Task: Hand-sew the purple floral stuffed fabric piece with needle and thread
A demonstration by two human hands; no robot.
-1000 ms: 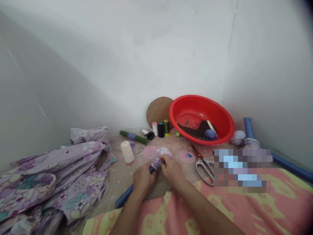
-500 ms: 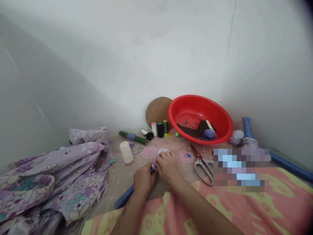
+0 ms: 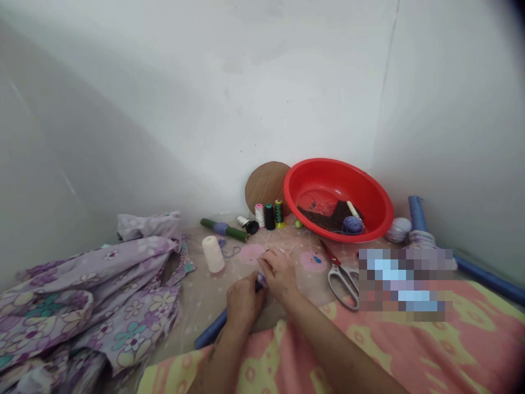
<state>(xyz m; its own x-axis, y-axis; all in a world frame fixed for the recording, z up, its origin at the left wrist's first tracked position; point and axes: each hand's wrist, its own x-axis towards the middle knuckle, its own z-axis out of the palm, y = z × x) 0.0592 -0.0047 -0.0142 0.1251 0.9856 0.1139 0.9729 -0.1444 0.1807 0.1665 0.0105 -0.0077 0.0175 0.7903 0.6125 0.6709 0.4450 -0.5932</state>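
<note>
My left hand [image 3: 244, 302] is closed around a blue rod [image 3: 211, 330], which runs down-left from the fist to the mat. My right hand [image 3: 279, 274] sits just above it, its fingers pinching lilac fabric [image 3: 261, 280] wound on the rod. Most of that wrapped fabric is hidden by my hands. Red-handled scissors [image 3: 343, 284] lie open-looped to the right of my right hand, not touching it. A cream thread cone [image 3: 213, 254] stands to the left.
A red basin [image 3: 311, 175] holds dark material and lilac yarn, beside a cardboard disc [image 3: 266, 186]. Several thread spools [image 3: 269, 217] and a green tube [image 3: 225, 230] stand behind. Floral cloth [image 3: 94, 306] is heaped left; a pink-yellow blanket [image 3: 471, 334] lies right, under a pixelated patch.
My right hand has shifted left and closer to my left hand. The pale fabric bundle visible on the rod a second ago is now mostly covered by my fingers.
</note>
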